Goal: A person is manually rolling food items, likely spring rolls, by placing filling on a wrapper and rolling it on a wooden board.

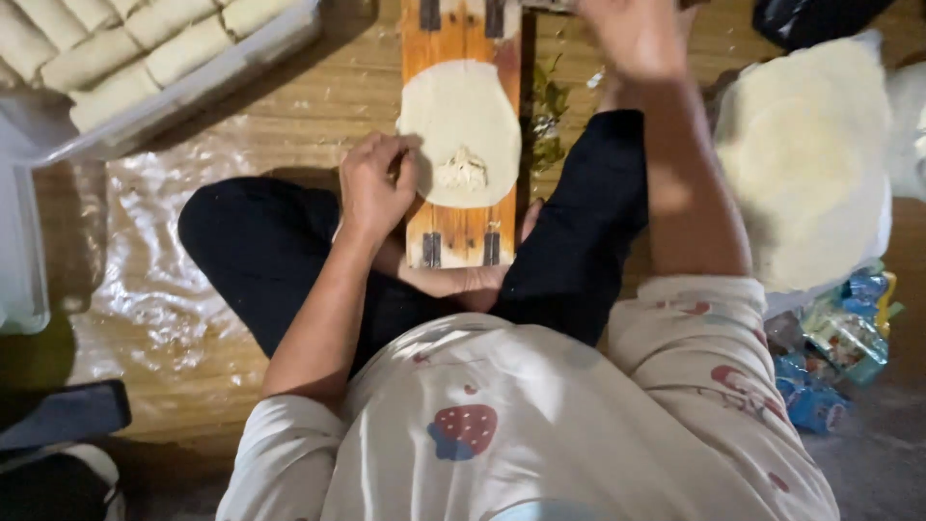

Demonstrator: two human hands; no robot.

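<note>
A round pale wrapper (461, 121) lies on a narrow wooden board (463, 241) resting across my crossed legs. A small heap of shredded filling (462, 171) sits on its near part. My left hand (374, 188) rests at the wrapper's left edge, fingers curled and touching it. My right hand (632, 37) is raised at the top of the view beyond the board, blurred, and what it holds cannot be made out.
A clear tray (193, 92) of finished pale rolls (116, 48) stands at the upper left. A stack of round wrappers (805, 159) lies at the right, with colourful packets (834, 352) below it. Clear plastic sheet (154, 251) covers the wooden floor. Green scraps (550, 125) lie beside the board.
</note>
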